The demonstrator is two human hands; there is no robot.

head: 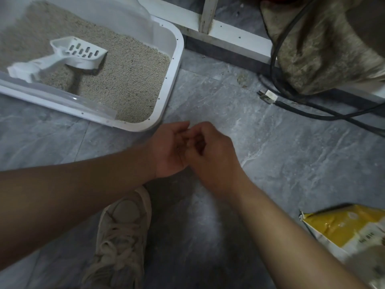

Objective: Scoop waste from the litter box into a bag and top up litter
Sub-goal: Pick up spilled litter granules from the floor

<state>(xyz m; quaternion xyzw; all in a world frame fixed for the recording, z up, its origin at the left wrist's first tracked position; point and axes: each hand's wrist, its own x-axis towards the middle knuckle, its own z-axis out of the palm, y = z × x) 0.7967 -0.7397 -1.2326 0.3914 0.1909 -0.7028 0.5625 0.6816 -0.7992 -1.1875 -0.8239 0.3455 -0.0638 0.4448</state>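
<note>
The white litter box [174,65] sits at the upper left, filled with beige litter [129,76]. A white slotted scoop [68,57] lies in the litter, its handle toward the box's left edge. My left hand [168,149] is palm up over the grey floor just in front of the box's corner. My right hand [210,155] meets it, fingertips pinched over the left palm. Whether a few small grains lie in the palm is too small to tell. A yellow and white litter bag [345,230] lies at the lower right.
Black cables [295,105] and a plug [267,96] run across the grey tiled floor [270,153] at the right, below a dirty beige cloth [325,49]. A white frame rail [225,34] lines the back. My beige sneaker [123,230] is below my hands.
</note>
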